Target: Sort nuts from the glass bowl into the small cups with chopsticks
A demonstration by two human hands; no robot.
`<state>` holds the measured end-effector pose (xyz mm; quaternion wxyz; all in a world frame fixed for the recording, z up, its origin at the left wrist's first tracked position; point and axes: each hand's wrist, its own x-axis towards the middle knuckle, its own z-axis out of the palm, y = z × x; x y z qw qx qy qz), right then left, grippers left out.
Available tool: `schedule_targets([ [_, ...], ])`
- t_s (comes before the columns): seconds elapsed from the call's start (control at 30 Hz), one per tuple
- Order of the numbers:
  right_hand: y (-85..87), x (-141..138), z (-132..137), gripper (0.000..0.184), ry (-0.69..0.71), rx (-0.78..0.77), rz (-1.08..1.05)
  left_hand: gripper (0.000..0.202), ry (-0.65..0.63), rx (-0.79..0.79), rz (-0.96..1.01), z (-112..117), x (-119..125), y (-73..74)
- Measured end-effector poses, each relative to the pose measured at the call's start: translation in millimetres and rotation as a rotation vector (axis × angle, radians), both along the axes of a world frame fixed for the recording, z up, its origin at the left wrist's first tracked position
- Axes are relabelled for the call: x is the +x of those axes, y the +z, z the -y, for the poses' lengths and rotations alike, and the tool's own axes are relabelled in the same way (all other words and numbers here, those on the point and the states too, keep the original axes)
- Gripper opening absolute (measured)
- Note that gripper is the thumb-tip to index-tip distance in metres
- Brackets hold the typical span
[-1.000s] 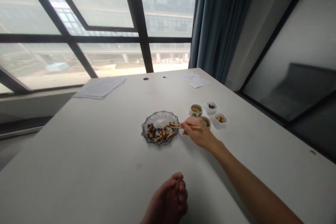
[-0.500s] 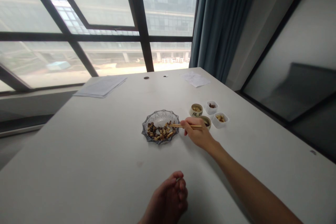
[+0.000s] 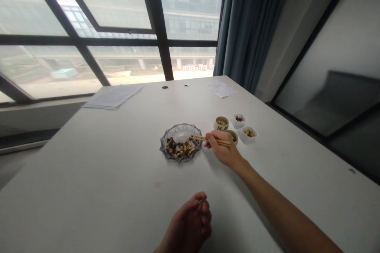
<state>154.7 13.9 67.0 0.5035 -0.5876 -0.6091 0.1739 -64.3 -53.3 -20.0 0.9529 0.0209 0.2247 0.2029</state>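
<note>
Gently curved around them, a right hand (image 3: 222, 152) grips wooden chopsticks (image 3: 198, 138), tips over a cut-glass dish (image 3: 181, 131) of nuts (image 3: 179, 148); well before the dish, a left hand (image 3: 188, 221) sits curled closed above the white surface (image 3: 89, 166).

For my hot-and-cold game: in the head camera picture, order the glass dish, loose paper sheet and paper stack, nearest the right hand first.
1. The glass dish, just left of the right hand.
2. The loose paper sheet, straight ahead near the table's far edge.
3. The paper stack, far ahead on the left.
</note>
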Motion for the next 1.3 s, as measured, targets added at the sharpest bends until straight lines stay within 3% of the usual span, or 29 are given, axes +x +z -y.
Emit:
schedule_targets([
  [0.2,-7.7,-4,-3,0.04,0.061,-0.051,-0.111,0.024,0.001,0.007,0.0,1,-1,0.7],
  [0.63,-29.5,-3,-10,0.049,-0.051,-0.073,-0.202,0.024,0.011,0.011,0.004,1,1,3.9],
  [0.97,-19.3,-2,-4,0.049,-0.046,-0.004,-0.044,0.025,0.005,0.012,0.026,1,1,0.8],
  [1.17,-30.5,-3,-10,0.052,-0.117,0.037,-0.247,0.024,0.0,0.003,0.034,1,0,-2.0],
  [1.3,-22.9,-2,-10,0.052,-0.141,0.1,-0.322,0.026,-0.001,0.005,0.027,0,-1,-1.4],
])
